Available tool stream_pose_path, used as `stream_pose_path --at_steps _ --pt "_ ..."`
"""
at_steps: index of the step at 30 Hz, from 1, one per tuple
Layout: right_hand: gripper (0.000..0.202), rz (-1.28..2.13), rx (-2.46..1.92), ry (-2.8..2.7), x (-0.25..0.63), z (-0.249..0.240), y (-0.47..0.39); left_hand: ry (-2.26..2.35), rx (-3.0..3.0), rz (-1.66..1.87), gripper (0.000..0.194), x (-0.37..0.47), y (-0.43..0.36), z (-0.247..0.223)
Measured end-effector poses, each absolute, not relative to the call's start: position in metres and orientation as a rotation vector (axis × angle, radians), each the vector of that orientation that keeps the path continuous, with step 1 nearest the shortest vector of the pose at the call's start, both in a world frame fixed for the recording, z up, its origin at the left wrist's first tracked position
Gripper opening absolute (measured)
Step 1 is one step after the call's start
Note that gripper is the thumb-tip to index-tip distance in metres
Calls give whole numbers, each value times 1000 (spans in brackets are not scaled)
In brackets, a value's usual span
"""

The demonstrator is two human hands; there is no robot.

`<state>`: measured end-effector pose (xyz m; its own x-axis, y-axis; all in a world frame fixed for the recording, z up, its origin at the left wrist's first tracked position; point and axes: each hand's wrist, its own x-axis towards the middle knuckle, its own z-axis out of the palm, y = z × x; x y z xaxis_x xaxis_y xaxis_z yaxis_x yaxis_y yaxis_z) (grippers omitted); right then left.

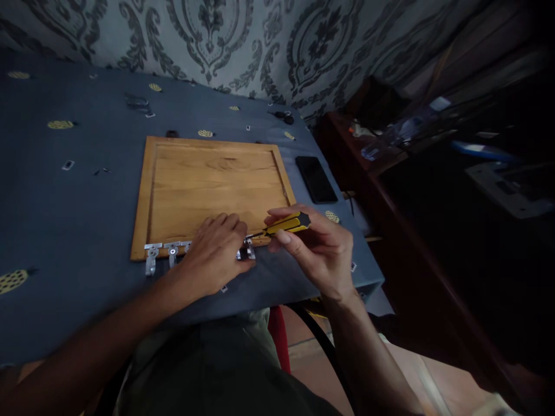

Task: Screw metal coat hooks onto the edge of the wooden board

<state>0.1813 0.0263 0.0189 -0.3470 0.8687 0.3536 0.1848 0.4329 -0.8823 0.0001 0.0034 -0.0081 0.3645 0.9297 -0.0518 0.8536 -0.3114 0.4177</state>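
A wooden panel with a raised frame lies flat on the cloth-covered table. Metal hinges sit along its near edge, one partly covered by my left hand. That hand's fingers are bent around another metal hinge near the right end of the edge, steadying it against the wood. Between the thumb and fingers of my right hand is a screwdriver with a yellow and black handle. Its shaft points left, and the tip is at the hinge under my left fingers; whether a screw is there I cannot tell.
A black phone lies right of the panel, with dark scissors farther back. Small screws rest to the left, and a metal piece lies at the back left. A dark wooden cabinet stands close on the right.
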Motion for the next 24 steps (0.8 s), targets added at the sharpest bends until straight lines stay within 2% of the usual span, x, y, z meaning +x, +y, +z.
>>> stream_pose_path --at_steps 12,24 --pt "13 871 -892 -1752 175 10 26 1559 2233 288 30 0 3 -10" --pt "15 841 -898 -1762 173 9 25 1572 2252 255 32 0 4 -9"
